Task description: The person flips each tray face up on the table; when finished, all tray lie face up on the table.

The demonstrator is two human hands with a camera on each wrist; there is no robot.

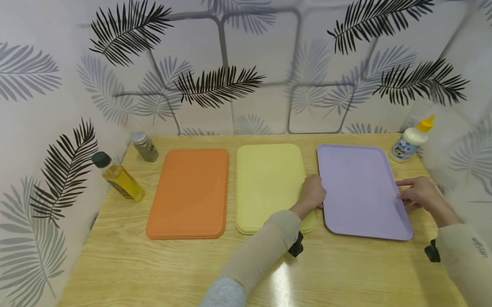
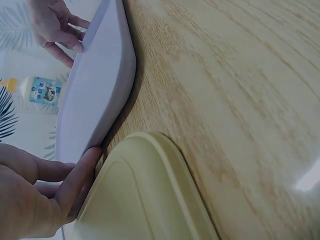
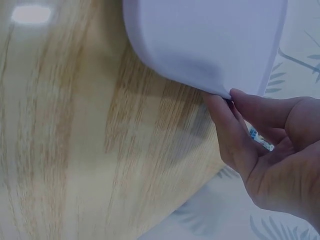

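Three flat trays lie side by side on the wooden table (image 1: 152, 274): orange (image 1: 188, 191), yellow (image 1: 269, 182) and purple (image 1: 359, 190). My left hand (image 1: 314, 192) grips the purple tray's left rim, beside the yellow tray. My right hand (image 1: 418, 193) pinches the tray's right rim. In the left wrist view my left hand's fingers (image 2: 75, 182) touch the edge of the purple tray (image 2: 95, 85), next to the yellow tray (image 2: 145, 200). In the right wrist view my right hand (image 3: 270, 135) holds the purple tray (image 3: 210, 40) by its rim, and a shadow lies under that corner.
A bottle of yellow oil (image 1: 118, 178) and a small spice jar (image 1: 145, 146) stand at the table's left back. At the right back corner stands a white glue bottle (image 1: 410, 141) with a yellow cap. Leaf-patterned walls close in three sides.
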